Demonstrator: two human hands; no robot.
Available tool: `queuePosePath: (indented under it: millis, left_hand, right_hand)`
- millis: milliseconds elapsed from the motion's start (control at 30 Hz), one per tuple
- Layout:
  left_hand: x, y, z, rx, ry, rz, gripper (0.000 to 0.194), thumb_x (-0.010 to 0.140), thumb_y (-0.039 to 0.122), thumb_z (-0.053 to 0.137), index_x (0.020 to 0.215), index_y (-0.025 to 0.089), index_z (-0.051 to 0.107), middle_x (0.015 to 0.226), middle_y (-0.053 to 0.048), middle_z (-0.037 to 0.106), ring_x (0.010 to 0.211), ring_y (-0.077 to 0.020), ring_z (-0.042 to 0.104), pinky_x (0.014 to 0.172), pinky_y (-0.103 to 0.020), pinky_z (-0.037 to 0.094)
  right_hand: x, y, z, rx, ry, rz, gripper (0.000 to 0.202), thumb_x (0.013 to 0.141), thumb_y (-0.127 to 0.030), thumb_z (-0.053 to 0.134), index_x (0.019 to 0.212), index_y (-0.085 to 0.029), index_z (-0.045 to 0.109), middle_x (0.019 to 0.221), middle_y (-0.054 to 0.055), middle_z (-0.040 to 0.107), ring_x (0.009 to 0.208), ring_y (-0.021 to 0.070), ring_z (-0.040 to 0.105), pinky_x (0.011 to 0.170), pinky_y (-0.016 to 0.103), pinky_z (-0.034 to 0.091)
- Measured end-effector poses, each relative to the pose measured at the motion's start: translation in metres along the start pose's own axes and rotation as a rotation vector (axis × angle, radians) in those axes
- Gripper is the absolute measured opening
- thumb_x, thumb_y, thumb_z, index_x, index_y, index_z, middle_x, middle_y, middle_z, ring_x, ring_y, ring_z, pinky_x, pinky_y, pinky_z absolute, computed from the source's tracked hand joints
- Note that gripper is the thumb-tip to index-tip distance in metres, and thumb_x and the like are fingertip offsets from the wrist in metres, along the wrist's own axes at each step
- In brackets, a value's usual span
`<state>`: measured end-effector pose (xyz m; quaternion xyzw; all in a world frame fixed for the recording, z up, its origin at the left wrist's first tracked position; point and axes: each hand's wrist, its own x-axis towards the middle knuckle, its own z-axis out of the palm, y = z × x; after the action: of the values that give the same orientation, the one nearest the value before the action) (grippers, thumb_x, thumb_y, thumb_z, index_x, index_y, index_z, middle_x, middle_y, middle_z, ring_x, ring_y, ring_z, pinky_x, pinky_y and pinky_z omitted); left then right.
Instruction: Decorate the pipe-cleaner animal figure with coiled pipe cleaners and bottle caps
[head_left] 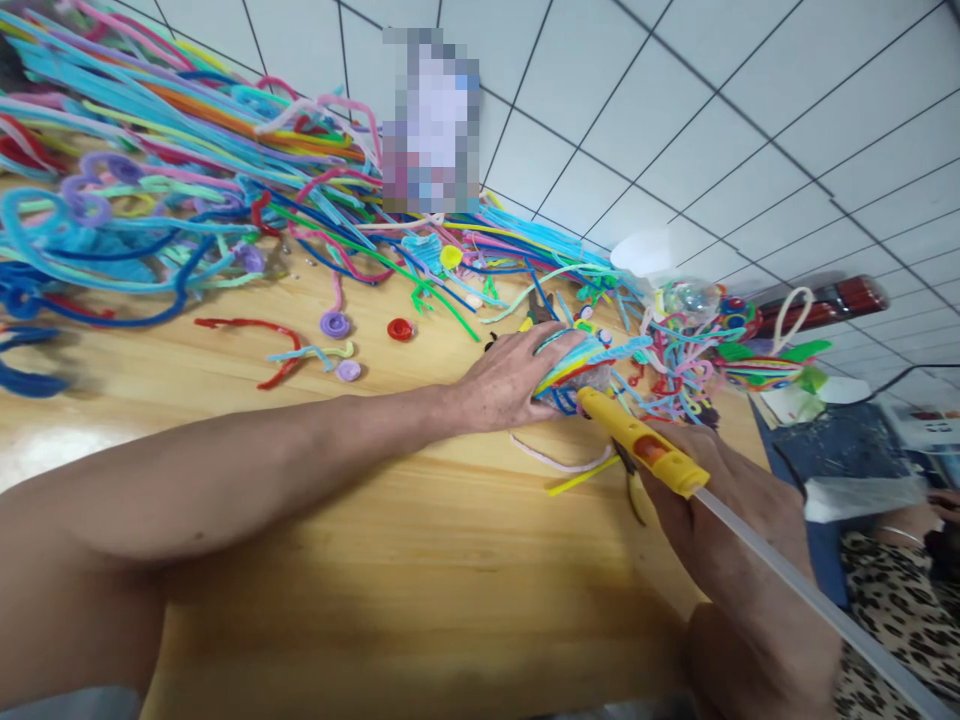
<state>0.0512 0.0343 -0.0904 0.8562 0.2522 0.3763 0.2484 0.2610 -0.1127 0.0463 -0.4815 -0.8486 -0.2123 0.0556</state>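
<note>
My right hand [739, 500] is wrapped round a yellow hot glue gun [645, 445], with a long translucent glue stick [795, 575] running out of its back end. The gun's nozzle points at a bundle of coloured pipe cleaners [574, 375] in blue, yellow, red and white, wound over something clear and crinkled. Around this bundle my left hand [499, 385] is closed, its fingers partly hidden behind it. Below the bundle lie a pale pink pipe cleaner [559, 462] and a yellow one [583, 476]. A dark, curved tool [631, 485] shows partly under the gun.
Long pipe cleaners [187, 110] are heaped along the back left against the tiled wall [600, 110]. A red coil [400, 328] and a purple coil [334, 323] lie on the wooden table [375, 560]. A finished-looking striped piece [765, 370] stands at right. Another person's leopard-print clothing [892, 590] shows at lower right.
</note>
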Motion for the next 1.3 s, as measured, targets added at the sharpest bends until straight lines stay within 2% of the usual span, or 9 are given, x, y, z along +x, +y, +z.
queuePosePath:
  millis: [367,500,567,633,733,833,967,1133,1300]
  left_hand:
    - [0.000,0.001,0.000,0.020,0.008,-0.010,0.086,0.094,0.051,0.075,0.165,0.024,0.035,0.167,-0.022,0.044,0.148,-0.0401,0.054,0.119,-0.060,0.049]
    - [0.001,-0.002,0.001,0.024,0.013,0.008,0.091,0.091,0.053,0.080,0.163,0.021,0.036,0.165,-0.023,0.046,0.149,-0.0400,0.053,0.118,-0.059,0.051]
    - [0.000,-0.004,0.002,0.016,0.019,0.016,0.094,0.089,0.055,0.081,0.163,0.020,0.035,0.165,-0.024,0.046,0.149,-0.0403,0.054,0.118,-0.059,0.051]
    - [0.000,-0.004,0.001,0.013,0.021,0.018,0.097,0.088,0.054,0.083,0.165,0.022,0.033,0.166,-0.023,0.045,0.149,-0.0404,0.054,0.119,-0.060,0.050]
    - [0.000,-0.004,-0.001,0.035,0.010,0.009,0.100,0.085,0.049,0.086,0.165,0.022,0.033,0.166,-0.023,0.046,0.152,-0.0410,0.051,0.122,-0.059,0.048]
    - [0.001,-0.004,-0.003,0.056,0.021,-0.025,0.096,0.085,0.048,0.086,0.163,0.021,0.036,0.164,-0.021,0.049,0.152,-0.0404,0.051,0.125,-0.059,0.044]
    - [0.001,-0.004,-0.004,0.052,0.028,-0.031,0.095,0.083,0.043,0.087,0.161,0.021,0.038,0.161,-0.019,0.053,0.150,-0.0387,0.053,0.125,-0.058,0.045]
    - [0.002,-0.004,-0.007,0.032,0.036,-0.045,0.097,0.080,0.045,0.088,0.161,0.024,0.039,0.162,-0.018,0.049,0.153,-0.0384,0.048,0.127,-0.058,0.044]
    - [0.002,-0.006,-0.008,0.019,0.018,-0.059,0.100,0.079,0.046,0.088,0.162,0.024,0.038,0.165,-0.019,0.043,0.156,-0.0381,0.044,0.130,-0.059,0.041]
  right_hand:
    - [0.002,-0.001,-0.004,0.071,0.005,0.075,0.016,0.107,-0.026,0.059,0.120,-0.020,0.066,0.100,0.008,0.080,0.082,0.0227,0.078,0.067,0.032,0.054]
    - [-0.008,0.000,-0.016,0.370,0.062,0.300,0.021,0.103,-0.033,0.066,0.121,-0.023,0.070,0.104,0.008,0.081,0.088,0.0263,0.079,0.069,0.035,0.059]
    - [-0.015,0.006,-0.019,0.501,0.158,0.502,0.024,0.100,-0.035,0.071,0.122,-0.025,0.073,0.106,0.007,0.081,0.092,0.0283,0.078,0.073,0.038,0.061]
    - [-0.023,0.021,-0.018,0.598,0.258,0.724,0.019,0.095,-0.035,0.075,0.112,-0.027,0.077,0.103,0.005,0.081,0.094,0.0286,0.077,0.078,0.039,0.061]
    - [-0.040,0.059,-0.003,0.655,0.293,0.969,0.015,0.081,-0.040,0.081,0.085,-0.026,0.078,0.089,0.002,0.079,0.087,0.0254,0.073,0.075,0.036,0.058]
    - [-0.073,0.104,0.023,0.706,0.287,1.204,0.030,0.072,-0.052,0.078,0.081,-0.023,0.075,0.090,0.004,0.077,0.080,0.0202,0.066,0.072,0.032,0.052]
    - [-0.127,0.145,0.064,0.627,0.323,1.366,0.041,0.061,-0.059,0.075,0.076,-0.022,0.067,0.069,0.001,0.065,0.062,0.0160,0.053,0.058,0.030,0.042]
    - [-0.170,0.172,0.102,0.488,0.342,1.500,0.043,0.066,-0.062,0.071,0.077,-0.022,0.062,0.061,-0.001,0.058,0.060,0.0158,0.050,0.053,0.029,0.038]
    - [-0.178,0.177,0.114,0.415,0.272,1.437,0.039,0.079,-0.056,0.070,0.087,-0.017,0.068,0.064,0.001,0.061,0.070,0.0184,0.057,0.062,0.031,0.045]
